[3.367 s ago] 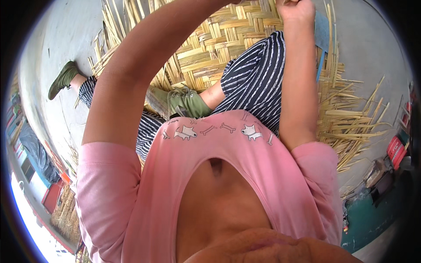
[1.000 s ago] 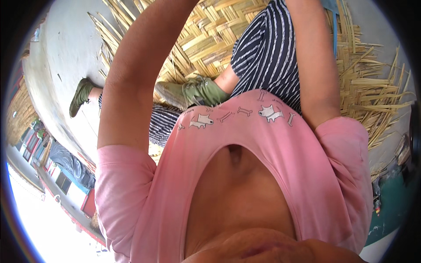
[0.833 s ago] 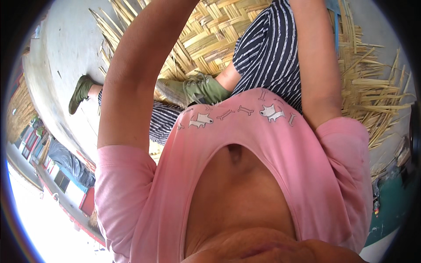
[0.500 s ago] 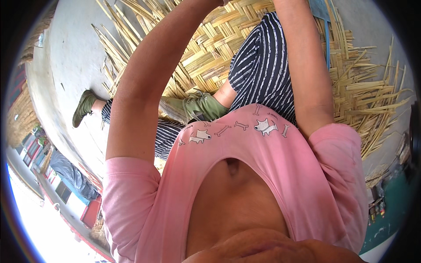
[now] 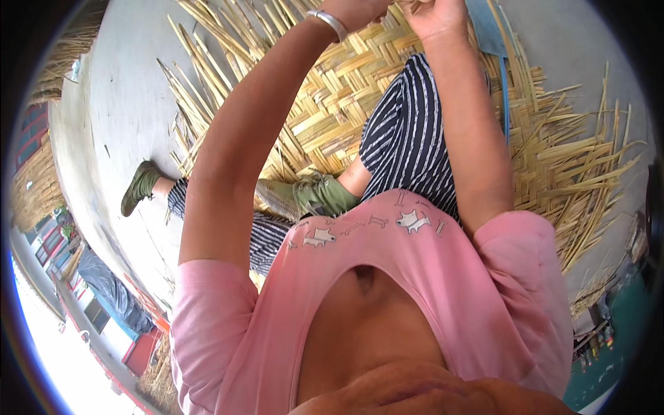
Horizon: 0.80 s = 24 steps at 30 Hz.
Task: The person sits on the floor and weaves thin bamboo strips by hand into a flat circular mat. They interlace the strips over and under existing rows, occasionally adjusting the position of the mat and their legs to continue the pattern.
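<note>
Close together at the upper edge, the left hand [image 5: 355,12], a silver bangle [image 5: 330,25] at its wrist, and the curled right hand [image 5: 441,19] show before the woven straw mat [image 5: 339,97]; whether they grip anything, I cannot tell. Striped trousers [image 5: 415,138] lie across the mat.

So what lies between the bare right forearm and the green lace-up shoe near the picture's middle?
In the head view, a navy trouser leg with white stripes beside the right forearm, then a bare ankle just before the green lace-up shoe.
</note>
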### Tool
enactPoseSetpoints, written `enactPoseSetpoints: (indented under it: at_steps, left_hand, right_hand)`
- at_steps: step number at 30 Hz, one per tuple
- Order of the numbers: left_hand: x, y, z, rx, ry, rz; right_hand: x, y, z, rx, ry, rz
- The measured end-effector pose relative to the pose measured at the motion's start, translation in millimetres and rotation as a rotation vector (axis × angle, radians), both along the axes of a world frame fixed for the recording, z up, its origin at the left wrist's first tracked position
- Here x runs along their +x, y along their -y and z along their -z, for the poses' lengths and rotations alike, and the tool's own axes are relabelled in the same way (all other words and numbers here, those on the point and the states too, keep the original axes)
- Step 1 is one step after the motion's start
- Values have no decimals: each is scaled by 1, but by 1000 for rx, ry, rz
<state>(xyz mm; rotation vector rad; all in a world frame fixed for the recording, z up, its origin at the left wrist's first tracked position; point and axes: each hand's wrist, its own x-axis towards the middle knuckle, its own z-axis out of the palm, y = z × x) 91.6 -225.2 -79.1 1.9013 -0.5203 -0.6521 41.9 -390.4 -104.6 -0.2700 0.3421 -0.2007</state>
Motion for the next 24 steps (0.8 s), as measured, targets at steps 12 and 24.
enactPoseSetpoints:
  at_steps: [12, 24]
  left_hand:
    - [-24, -1, -12, 139, 323, -28]
    - [12, -11, 12, -243, 24, -162]
  right_hand:
    - [32, 10, 31, 17, 39, 143]
    - [27, -18, -42, -691, -50, 219]
